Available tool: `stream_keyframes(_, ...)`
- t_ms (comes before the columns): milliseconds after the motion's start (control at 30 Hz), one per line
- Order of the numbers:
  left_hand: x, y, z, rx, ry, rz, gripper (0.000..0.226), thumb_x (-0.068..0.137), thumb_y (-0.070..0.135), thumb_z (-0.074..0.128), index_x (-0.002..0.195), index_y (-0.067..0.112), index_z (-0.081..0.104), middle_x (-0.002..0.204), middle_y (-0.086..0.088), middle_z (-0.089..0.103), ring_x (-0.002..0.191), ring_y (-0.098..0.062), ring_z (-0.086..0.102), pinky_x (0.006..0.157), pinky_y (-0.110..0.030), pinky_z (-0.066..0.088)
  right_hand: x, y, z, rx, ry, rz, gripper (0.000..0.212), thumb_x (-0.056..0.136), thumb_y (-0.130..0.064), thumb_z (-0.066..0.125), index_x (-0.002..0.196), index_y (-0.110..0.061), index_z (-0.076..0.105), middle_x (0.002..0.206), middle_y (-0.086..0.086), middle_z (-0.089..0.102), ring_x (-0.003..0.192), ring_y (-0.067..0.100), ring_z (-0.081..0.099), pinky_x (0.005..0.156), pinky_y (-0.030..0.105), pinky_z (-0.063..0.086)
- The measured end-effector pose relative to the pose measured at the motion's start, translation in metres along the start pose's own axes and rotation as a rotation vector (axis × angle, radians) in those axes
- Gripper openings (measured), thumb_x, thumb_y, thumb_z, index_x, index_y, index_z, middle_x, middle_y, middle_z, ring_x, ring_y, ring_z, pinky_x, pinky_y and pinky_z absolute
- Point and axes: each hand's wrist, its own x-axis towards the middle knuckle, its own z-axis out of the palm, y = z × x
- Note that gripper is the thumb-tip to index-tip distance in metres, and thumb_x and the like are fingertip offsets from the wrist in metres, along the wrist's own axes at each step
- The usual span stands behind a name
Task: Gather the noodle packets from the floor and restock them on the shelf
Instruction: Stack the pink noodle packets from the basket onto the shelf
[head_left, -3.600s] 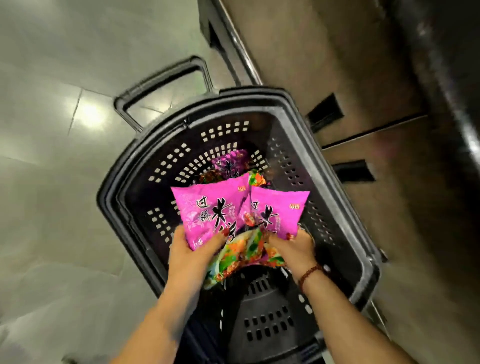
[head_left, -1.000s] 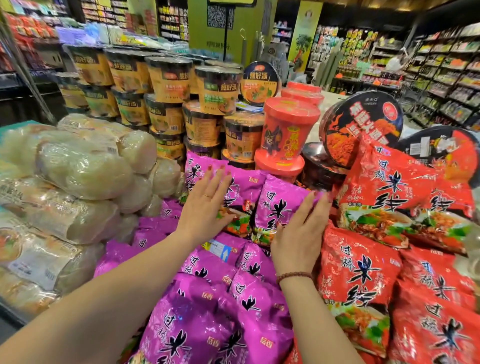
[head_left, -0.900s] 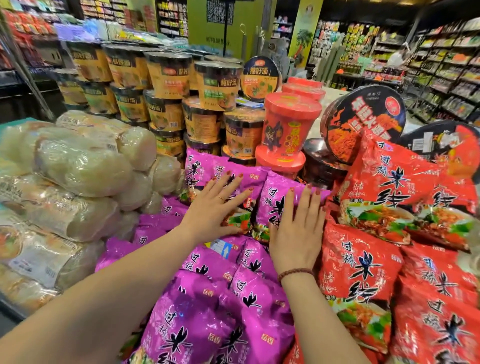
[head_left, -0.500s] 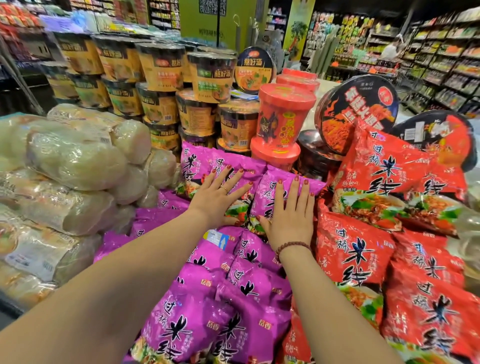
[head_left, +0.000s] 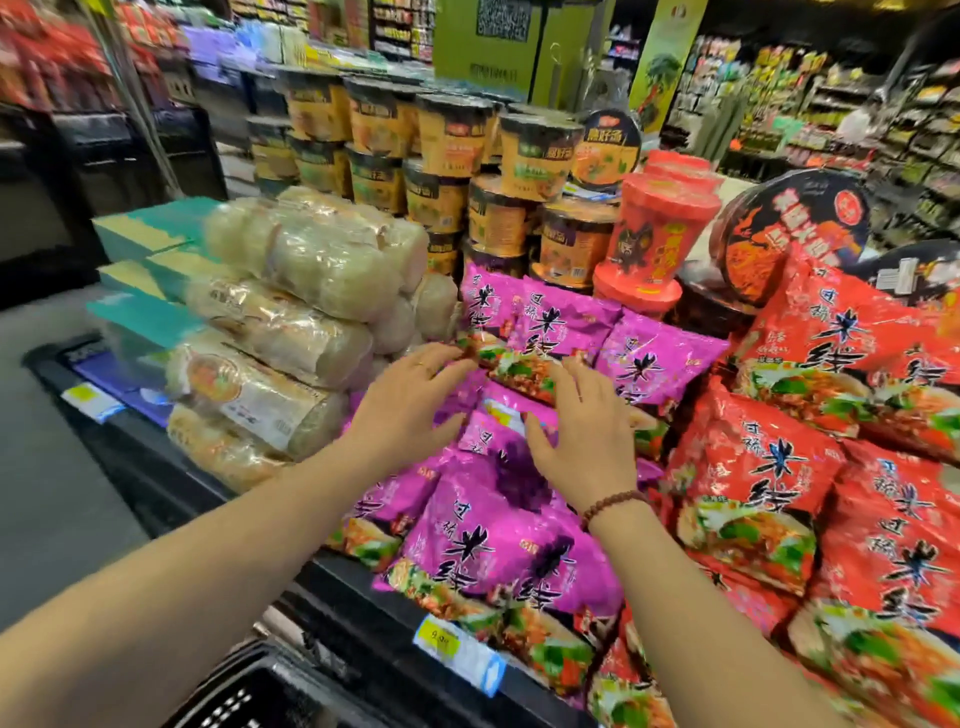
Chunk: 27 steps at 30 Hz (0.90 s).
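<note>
Judging by how things lie, the restocking step is in hand: magenta noodle packets (head_left: 498, 535) sit heaped on the shelf (head_left: 363, 618), with upright packets (head_left: 550, 322) propped at the back of the heap, and both hands are over them holding nothing. The left hand (head_left: 410, 400) is spread with straight fingers, its tips at the lower edge of the propped ones. The right hand (head_left: 576, 436), a bead bracelet (head_left: 615, 501) at its wrist, is splayed just as flat above the middle of the heap. Whether either palm actually presses the film I cannot tell, as the picture is smeared. The packets are pillow-shaped pouches of glossy, crinkled film, soft and slippery, so the front ones look apt to slide off the sloping pile. The next move probably calls for a flat-handed pat to settle them, then a reach down to the black perforated basket (head_left: 249, 696) at the bottom edge, whose contents are out of view. Red packets (head_left: 753, 467) of the same shape lie just beside on the right, clear-wrapped vermicelli bundles (head_left: 291, 312) are stacked on the left, and rigid orange cup noodles (head_left: 452, 135) stand behind.
</note>
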Motion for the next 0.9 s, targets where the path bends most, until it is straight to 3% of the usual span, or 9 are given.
stream_keyframes(167,-0.129,-0.043,-0.031,-0.045,0.097,-0.26,0.047,0.08,0.04,0.055,0.119,0.013,0.06,0.117,-0.014,0.062,0.1,-0.036,0.061,0.077,-0.045,0.056,-0.037,-0.088,0.011,0.101,-0.099,-0.16,0.05,0.08,-0.033,0.057,0.121,-0.005,0.059,0.119,0.014,0.06,0.11,0.032,0.055,0.093,0.044,0.05)
stream_keyframes(333,-0.254,-0.075,-0.047,-0.003,0.017,-0.495,0.053,0.079,0.044,0.051,0.118,0.01,0.065,0.116,-0.011,0.064,0.108,-0.032,0.058,0.085,-0.043,0.055,-0.078,-0.166,0.032,0.143,-0.202,-0.264,0.054,0.069,-0.029,0.078,0.115,-0.006,0.064,0.113,0.013,0.065,0.102,0.032,0.06,0.087,0.038,0.051)
stream_keyframes(467,-0.336,-0.08,-0.047,0.005,-0.003,-0.616,0.051,0.078,0.042,0.051,0.111,0.007,0.067,0.107,-0.009,0.066,0.101,-0.026,0.057,0.086,-0.037,0.05,-0.109,-0.215,0.057,0.193,-0.323,-0.334,0.053,0.073,-0.034,0.067,0.119,-0.007,0.061,0.115,0.011,0.062,0.104,0.03,0.057,0.086,0.041,0.053)
stream_keyframes(633,-0.418,-0.072,-0.032,-0.018,-0.121,-0.821,0.054,0.077,0.045,0.05,0.113,0.008,0.067,0.108,-0.009,0.067,0.1,-0.031,0.061,0.083,-0.038,0.054,-0.143,-0.252,0.095,0.181,-0.545,-0.4,0.061,0.064,-0.035,0.083,0.116,-0.008,0.065,0.115,0.012,0.066,0.102,0.031,0.064,0.08,0.04,0.055)
stream_keyframes(767,-0.461,-0.055,-0.013,-0.004,-0.149,-1.031,0.055,0.076,0.046,0.052,0.116,0.011,0.067,0.109,-0.008,0.066,0.101,-0.031,0.062,0.083,-0.038,0.053,-0.158,-0.26,0.127,0.22,-0.678,-0.468,0.061,0.063,-0.033,0.083,0.115,-0.007,0.064,0.113,0.013,0.065,0.1,0.033,0.064,0.078,0.042,0.055)
stream_keyframes(900,-0.481,-0.024,0.011,-0.005,-0.136,-1.249,0.057,0.082,0.044,0.063,0.131,0.017,0.059,0.127,-0.003,0.059,0.117,-0.025,0.052,0.091,-0.036,0.047,-0.171,-0.259,0.165,0.27,-0.781,-0.553,0.057,0.07,-0.035,0.077,0.119,-0.009,0.062,0.117,0.01,0.063,0.106,0.031,0.061,0.083,0.042,0.053)
